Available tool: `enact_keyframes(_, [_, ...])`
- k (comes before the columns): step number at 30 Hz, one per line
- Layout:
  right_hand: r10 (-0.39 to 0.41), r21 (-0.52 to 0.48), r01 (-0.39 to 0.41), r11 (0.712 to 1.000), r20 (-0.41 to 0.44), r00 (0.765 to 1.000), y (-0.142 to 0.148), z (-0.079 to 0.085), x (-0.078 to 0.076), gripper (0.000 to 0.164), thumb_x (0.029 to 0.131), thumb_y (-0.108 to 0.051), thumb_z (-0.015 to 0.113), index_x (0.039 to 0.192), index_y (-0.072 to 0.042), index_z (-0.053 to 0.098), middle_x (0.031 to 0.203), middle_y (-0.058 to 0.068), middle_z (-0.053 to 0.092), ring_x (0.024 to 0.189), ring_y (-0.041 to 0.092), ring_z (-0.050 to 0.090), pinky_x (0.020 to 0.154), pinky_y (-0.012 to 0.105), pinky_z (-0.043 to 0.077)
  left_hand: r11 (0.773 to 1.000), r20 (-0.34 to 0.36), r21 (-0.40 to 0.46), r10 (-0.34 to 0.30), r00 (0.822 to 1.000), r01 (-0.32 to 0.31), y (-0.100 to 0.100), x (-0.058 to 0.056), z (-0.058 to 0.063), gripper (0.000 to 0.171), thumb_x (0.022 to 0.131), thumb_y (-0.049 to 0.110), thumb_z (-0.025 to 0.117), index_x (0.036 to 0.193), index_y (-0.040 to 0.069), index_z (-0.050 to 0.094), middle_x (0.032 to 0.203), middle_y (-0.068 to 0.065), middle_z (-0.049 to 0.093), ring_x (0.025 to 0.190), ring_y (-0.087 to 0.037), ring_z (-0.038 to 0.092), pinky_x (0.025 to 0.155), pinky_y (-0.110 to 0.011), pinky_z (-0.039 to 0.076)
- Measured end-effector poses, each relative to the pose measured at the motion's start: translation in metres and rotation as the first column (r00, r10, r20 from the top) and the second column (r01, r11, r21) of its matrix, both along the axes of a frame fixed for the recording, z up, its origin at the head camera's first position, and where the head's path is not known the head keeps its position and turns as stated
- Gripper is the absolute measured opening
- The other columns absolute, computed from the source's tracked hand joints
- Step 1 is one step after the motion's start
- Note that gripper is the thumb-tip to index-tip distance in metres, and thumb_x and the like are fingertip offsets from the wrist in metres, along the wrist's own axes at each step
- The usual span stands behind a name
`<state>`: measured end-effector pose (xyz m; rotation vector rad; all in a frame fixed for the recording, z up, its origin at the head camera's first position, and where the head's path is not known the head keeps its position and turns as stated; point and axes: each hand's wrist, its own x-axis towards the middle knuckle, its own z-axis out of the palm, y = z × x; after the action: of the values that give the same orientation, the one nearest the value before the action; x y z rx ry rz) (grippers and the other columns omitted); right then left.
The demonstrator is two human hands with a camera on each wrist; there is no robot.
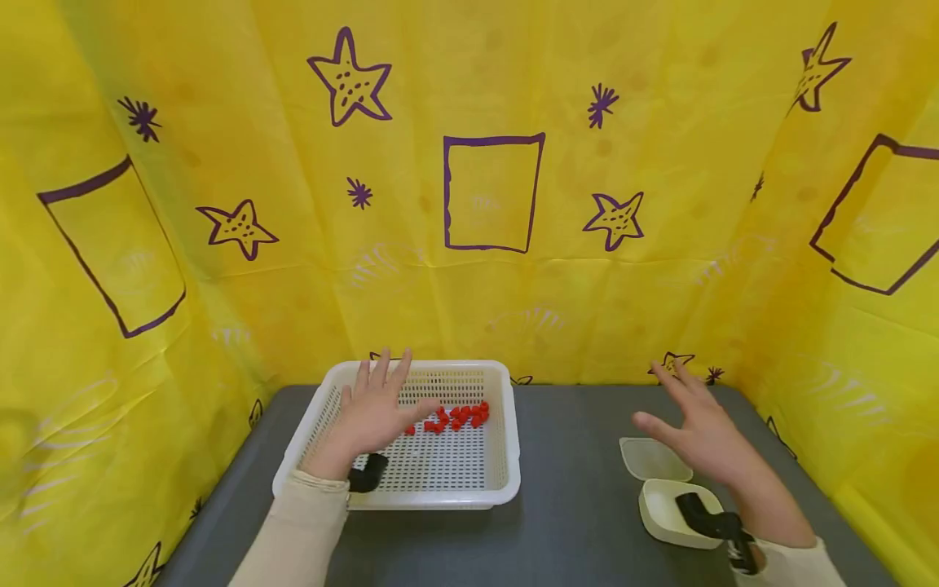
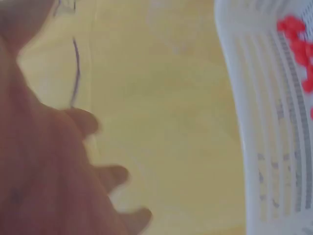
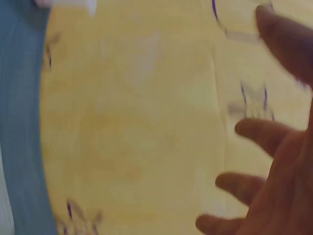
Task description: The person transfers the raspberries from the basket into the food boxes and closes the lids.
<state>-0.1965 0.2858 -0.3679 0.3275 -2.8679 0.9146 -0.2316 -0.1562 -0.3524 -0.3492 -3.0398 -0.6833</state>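
Note:
My left hand (image 1: pixel 374 414) hovers over the left part of a white perforated plastic basket (image 1: pixel 506 456), its fingers spread and holding nothing. Several small red pieces (image 1: pixel 456 417) lie on the basket floor, right of that hand; they are too small to tell their kind. The left wrist view also shows red pieces (image 2: pixel 299 44) past the basket's side wall (image 2: pixel 244 137). Over on the right, my right hand (image 1: pixel 700 432) is raised with fingers extended and nothing in it. Below it stands an uncovered cream plastic box (image 1: pixel 663 514), partly hidden by the wrist strap. Its translucent lid (image 1: pixel 653 459) lies just behind.
A dark grey table (image 1: pixel 568 489) carries the basket and box. Yellow cloth (image 1: pixel 513 318) with purple stars and squares hangs at the back and both sides. Black straps with small mounts (image 1: pixel 722 526) sit on the wrists.

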Motion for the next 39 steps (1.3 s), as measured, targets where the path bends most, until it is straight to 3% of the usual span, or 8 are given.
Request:
enact_keyframes(6, [0.058, -0.264, -0.040, 0.964, 0.061, 0.996, 0.080, -0.016, 0.019, 0.080, 0.102, -0.021, 0.058, 0.161, -0.027, 0.004, 0.163, 0.016, -0.015, 0.141, 0.053, -0.013, 0.096, 0.081, 0.001, 0.957, 0.111, 0.263, -0.158, 0.981, 0.124, -0.034, -0.037, -0.007, 0.113, 0.083, 0.063, 0.069, 0.161, 0.023, -0.002, 0.164, -0.015, -0.011, 0.147, -0.045, -0.005, 0.109, -0.069, 0.015])
enact_keyframes(13, [0.111, -0.432, -0.013, 0.902, 0.202, 0.973, 0.135, -0.073, 0.040, 0.068, 0.108, -0.014, 0.044, 0.161, -0.033, 0.007, 0.151, -0.025, 0.010, 0.126, -0.003, 0.038, 0.082, 0.021, 0.046, 0.885, 0.257, 0.466, -0.159, 0.953, 0.022, -0.041, -0.066, -0.038, 0.107, 0.078, 0.048, 0.083, 0.160, 0.033, 0.016, 0.165, -0.008, 0.007, 0.146, -0.040, 0.013, 0.107, -0.066, 0.026])
enact_keyframes(16, [0.218, -0.580, -0.022, 0.814, 0.270, 0.938, 0.145, -0.095, 0.044, 0.066, 0.108, -0.011, 0.042, 0.161, -0.034, 0.009, 0.144, -0.034, 0.020, 0.113, -0.016, 0.042, 0.084, 0.034, 0.054, 0.875, 0.297, 0.478, -0.081, 0.951, -0.075, -0.047, -0.076, -0.052, 0.091, 0.082, 0.033, 0.082, 0.158, 0.025, 0.032, 0.159, -0.016, 0.028, 0.112, -0.036, 0.053, 0.085, -0.048, 0.050])
enact_keyframes(19, [0.359, -0.709, -0.042, 0.704, 0.305, 0.882, 0.150, -0.111, 0.044, 0.065, 0.109, -0.008, 0.039, 0.160, -0.039, 0.012, 0.138, -0.045, 0.028, 0.116, -0.012, 0.045, 0.089, 0.041, 0.053, 0.871, 0.338, 0.459, 0.009, 0.941, -0.173, -0.055, -0.087, -0.064, 0.076, 0.087, 0.020, 0.079, 0.153, 0.019, 0.042, 0.150, -0.020, 0.043, 0.058, -0.022, 0.042, 0.051, -0.030, 0.041])
enact_keyframes(24, [0.498, -0.814, 0.005, 0.581, 0.360, 0.789, 0.153, -0.130, 0.041, 0.060, 0.109, -0.007, 0.037, 0.146, -0.054, 0.037, 0.132, -0.044, 0.038, 0.118, -0.011, 0.046, 0.096, 0.044, 0.049, 0.849, 0.400, 0.430, 0.127, 0.908, -0.308, -0.064, -0.098, -0.085, 0.059, 0.094, 0.015, 0.071, 0.148, 0.010, 0.049, 0.146, -0.023, 0.046, 0.076, -0.027, 0.059, 0.066, -0.042, 0.054])
enact_keyframes(27, [0.494, -0.810, 0.036, 0.586, 0.392, 0.777, 0.152, -0.138, 0.041, 0.056, 0.108, -0.007, 0.041, 0.138, -0.054, 0.046, 0.130, -0.042, 0.041, 0.117, -0.013, 0.046, 0.097, 0.040, 0.048, 0.817, 0.421, 0.453, 0.158, 0.893, -0.358, -0.069, -0.103, -0.101, 0.055, 0.095, 0.013, 0.068, 0.146, 0.005, 0.049, 0.145, -0.025, 0.047, 0.120, -0.041, 0.053, 0.087, -0.056, 0.051])
enact_keyframes(35, [0.471, -0.807, 0.099, 0.582, 0.434, 0.768, 0.148, -0.151, 0.044, 0.052, 0.106, -0.005, 0.046, 0.143, -0.041, 0.050, 0.136, -0.022, 0.049, 0.120, -0.003, 0.051, 0.098, 0.032, 0.046, 0.750, 0.450, 0.451, 0.277, 0.849, -0.484, -0.079, -0.112, -0.129, 0.047, 0.094, 0.004, 0.065, 0.140, -0.002, 0.053, 0.140, -0.029, 0.049, 0.121, -0.042, 0.052, 0.087, -0.053, 0.051])
enact_keyframes(39, [0.386, -0.738, 0.108, 0.666, 0.465, 0.797, 0.143, -0.151, 0.044, 0.052, 0.104, -0.008, 0.052, 0.153, -0.020, 0.039, 0.148, 0.005, 0.045, 0.118, 0.000, 0.053, 0.096, 0.030, 0.047, 0.768, 0.419, 0.435, 0.289, 0.861, -0.469, -0.079, -0.113, -0.130, 0.044, 0.092, -0.001, 0.066, 0.135, -0.006, 0.057, 0.132, -0.027, 0.057, 0.115, -0.037, 0.056, 0.082, -0.047, 0.054])
